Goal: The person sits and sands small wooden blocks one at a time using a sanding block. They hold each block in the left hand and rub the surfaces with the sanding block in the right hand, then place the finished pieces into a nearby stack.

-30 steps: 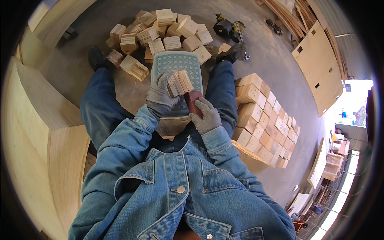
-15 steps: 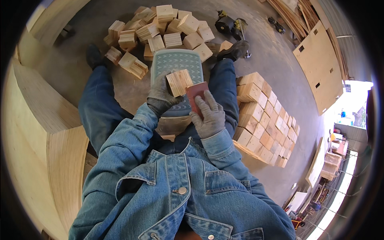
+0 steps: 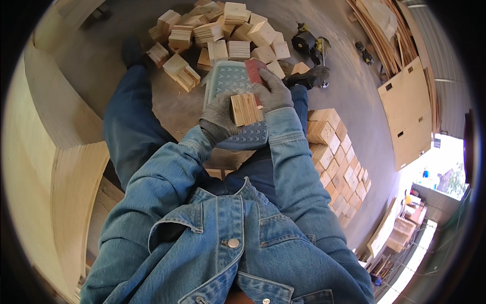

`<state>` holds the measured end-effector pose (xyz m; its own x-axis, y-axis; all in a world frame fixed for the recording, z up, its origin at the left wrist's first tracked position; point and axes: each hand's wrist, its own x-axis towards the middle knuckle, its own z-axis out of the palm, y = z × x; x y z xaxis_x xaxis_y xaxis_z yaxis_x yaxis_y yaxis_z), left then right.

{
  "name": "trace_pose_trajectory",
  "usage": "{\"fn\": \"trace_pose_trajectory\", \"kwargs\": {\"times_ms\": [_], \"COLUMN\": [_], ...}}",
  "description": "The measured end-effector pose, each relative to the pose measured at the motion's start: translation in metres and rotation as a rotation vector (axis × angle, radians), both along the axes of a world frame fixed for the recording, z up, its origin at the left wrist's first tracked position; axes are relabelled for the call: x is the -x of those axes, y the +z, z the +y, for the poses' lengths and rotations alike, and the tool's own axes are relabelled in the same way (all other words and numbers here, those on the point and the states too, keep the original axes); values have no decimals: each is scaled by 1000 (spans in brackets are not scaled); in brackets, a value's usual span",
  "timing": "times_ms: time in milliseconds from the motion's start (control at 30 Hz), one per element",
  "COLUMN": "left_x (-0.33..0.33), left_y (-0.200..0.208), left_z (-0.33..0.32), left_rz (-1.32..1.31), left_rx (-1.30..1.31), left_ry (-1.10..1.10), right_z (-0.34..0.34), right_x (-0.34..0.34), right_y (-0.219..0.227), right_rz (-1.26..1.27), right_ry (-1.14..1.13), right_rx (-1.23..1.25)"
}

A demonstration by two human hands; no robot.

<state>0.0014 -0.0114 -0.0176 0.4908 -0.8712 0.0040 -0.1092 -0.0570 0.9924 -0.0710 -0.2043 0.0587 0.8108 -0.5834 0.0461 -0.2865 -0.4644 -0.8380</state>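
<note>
Both my hands wear grey gloves. My left hand (image 3: 218,117) grips a layered plywood block (image 3: 246,109) by its left side, above a blue-green plastic stool (image 3: 228,77) between my legs. In my right hand (image 3: 274,91) is a reddish-brown flat sanding pad (image 3: 255,73), held at the block's far right side. Part of the pad is hidden behind the fingers and the block, so I cannot tell how much of it touches the wood.
Beyond the stool lies a loose heap of wooden blocks (image 3: 207,31). A neat stack of blocks (image 3: 338,157) stands by my right leg. A black-and-yellow power tool (image 3: 305,41) rests near my right shoe. Large curved plywood pieces (image 3: 76,177) are at my left.
My right hand has moved the sanding pad away from me, from the block's near right to its far side. The block has turned in my left hand. The whole view has shifted slightly.
</note>
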Motion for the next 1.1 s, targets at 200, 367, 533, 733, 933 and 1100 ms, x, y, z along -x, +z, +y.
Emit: {"fn": "trace_pose_trajectory", "kwargs": {"times_ms": [200, 367, 533, 733, 933, 1100], "left_x": [-3, -9, -6, -4, -2, -2], "left_y": [54, 18, 24, 38, 11, 8], "left_z": [9, 5, 4, 7, 4, 5], "left_rz": [-357, -325, -484, -392, -307, -220], "left_rx": [-268, -57, -171, -154, -71, 5], "left_ry": [94, 96, 132, 127, 121, 111], "right_z": [38, 67, 61, 17, 1, 28], "right_x": [79, 148, 151, 65, -2, 33], "right_y": [33, 27, 29, 18, 11, 23], "right_rz": [-9, -26, -23, -58, -75, 27], "right_ry": [-144, -170, -193, -133, -37, 47], "right_rx": [-467, -620, -676, -536, -341, 370]}}
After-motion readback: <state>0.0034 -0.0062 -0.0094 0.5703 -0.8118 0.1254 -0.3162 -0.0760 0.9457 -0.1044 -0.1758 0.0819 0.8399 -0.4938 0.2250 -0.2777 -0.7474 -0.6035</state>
